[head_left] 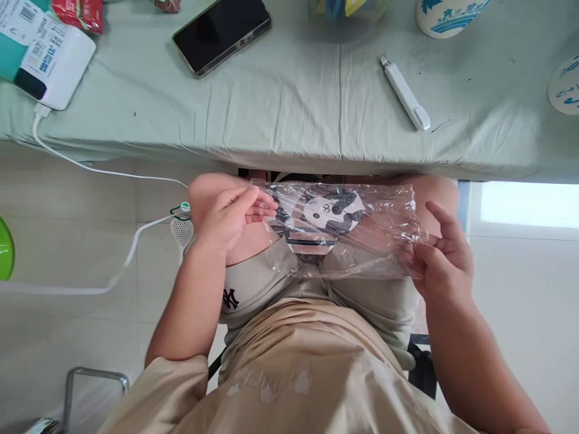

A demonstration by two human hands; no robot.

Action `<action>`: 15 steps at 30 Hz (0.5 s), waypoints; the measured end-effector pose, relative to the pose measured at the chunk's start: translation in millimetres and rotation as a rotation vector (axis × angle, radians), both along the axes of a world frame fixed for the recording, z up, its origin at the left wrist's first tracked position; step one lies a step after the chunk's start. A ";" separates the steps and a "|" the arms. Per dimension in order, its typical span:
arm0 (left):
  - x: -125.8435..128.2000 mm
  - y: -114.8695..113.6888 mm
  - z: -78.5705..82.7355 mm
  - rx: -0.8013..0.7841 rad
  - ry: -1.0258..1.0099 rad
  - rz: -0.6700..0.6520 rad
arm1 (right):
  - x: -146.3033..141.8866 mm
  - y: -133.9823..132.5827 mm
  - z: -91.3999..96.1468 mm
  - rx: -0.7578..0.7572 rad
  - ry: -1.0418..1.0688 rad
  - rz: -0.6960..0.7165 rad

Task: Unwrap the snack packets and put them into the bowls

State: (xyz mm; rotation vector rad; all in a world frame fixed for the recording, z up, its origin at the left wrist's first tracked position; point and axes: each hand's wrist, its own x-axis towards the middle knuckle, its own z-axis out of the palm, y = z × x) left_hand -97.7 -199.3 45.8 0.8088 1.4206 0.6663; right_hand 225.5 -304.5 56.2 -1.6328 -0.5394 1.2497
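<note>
A clear, crinkled plastic bag stretches across my lap, just below the table's edge. A black-and-white panda figure shows at its middle; I cannot tell if it is printed on the plastic or lies inside. My right hand pinches the bunched right end of the bag between thumb and fingers, with the index finger raised. At the bag's left end is my left hand, fingers stretched out toward the right beside the plastic. Whether those fingertips touch the film is hard to see.
On the green-covered table lie a black phone, a white pen-shaped cutter, a patterned paper cup and a white device. Its white cable hangs at my left. A metal frame stands on the floor.
</note>
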 end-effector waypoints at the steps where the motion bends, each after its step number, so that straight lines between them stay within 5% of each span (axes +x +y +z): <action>1: 0.8 2.1 -1.3 0.023 0.006 0.009 | -0.2 0.2 -0.2 -0.001 -0.004 0.001; 8: -4.4 11.5 -9.2 0.356 0.255 -0.055 | 2.8 -3.2 -4.3 0.054 -0.017 0.022; 15: -2.8 10.0 6.2 0.237 0.186 -0.308 | 4.2 -4.7 -8.8 0.058 -0.025 0.036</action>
